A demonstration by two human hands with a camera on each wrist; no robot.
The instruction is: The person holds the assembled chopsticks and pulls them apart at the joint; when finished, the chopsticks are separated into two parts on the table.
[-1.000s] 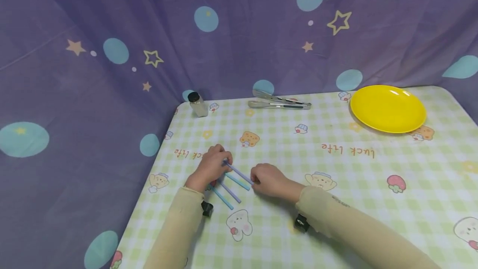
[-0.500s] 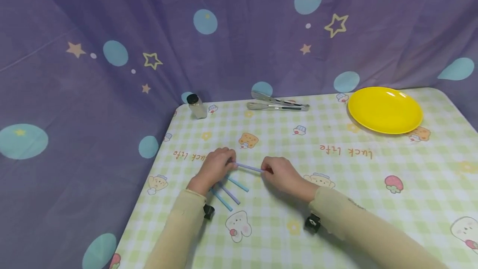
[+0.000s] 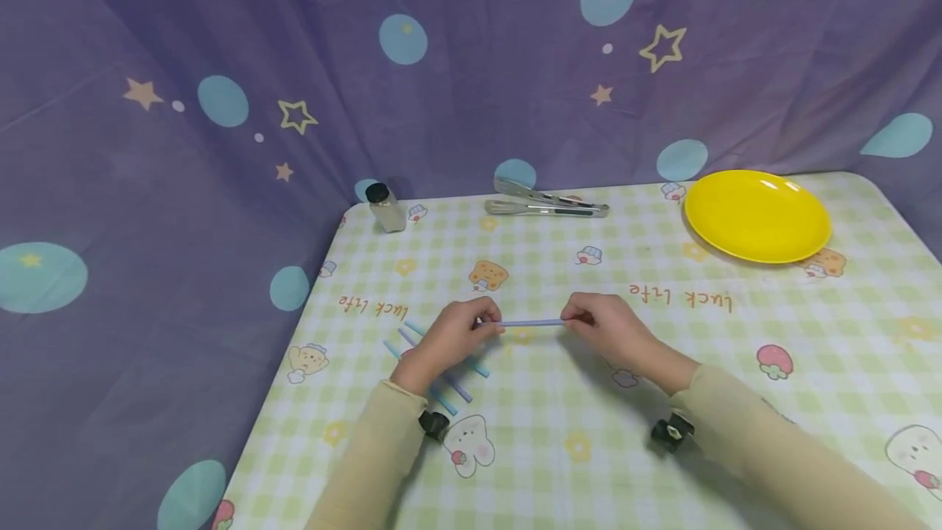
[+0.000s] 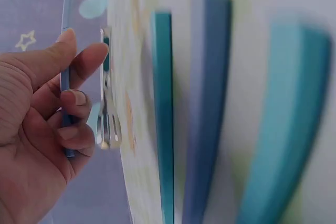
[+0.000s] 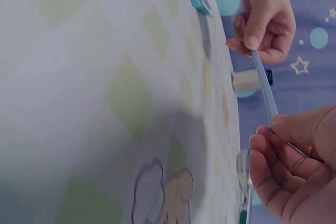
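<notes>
A thin, straight purple stick (image 3: 531,323) is held level above the table between both hands. My left hand (image 3: 452,342) pinches its left part between thumb and fingers; in the left wrist view the end pokes out below the curled fingers. My right hand (image 3: 614,330) pinches the other end with thumb and fingertips, as the right wrist view shows. Under the left wrist, three more faceted sticks lie roughly side by side on the cloth: a teal stick (image 4: 163,103), a purple stick (image 4: 207,87) and a lighter teal stick (image 4: 286,129). The left hand and forearm partly cover them in the head view.
A yellow plate (image 3: 758,217) sits at the back right. Metal tongs (image 3: 548,208) lie at the back middle, and a black-capped jar (image 3: 386,207) stands at the back left. A checked cloth (image 3: 537,481) covers the table, with a purple curtain (image 3: 478,64) behind.
Both hands have moved right with the purple stick, which has turned from slanting to nearly level across the head view. The three other sticks have stayed in place.
</notes>
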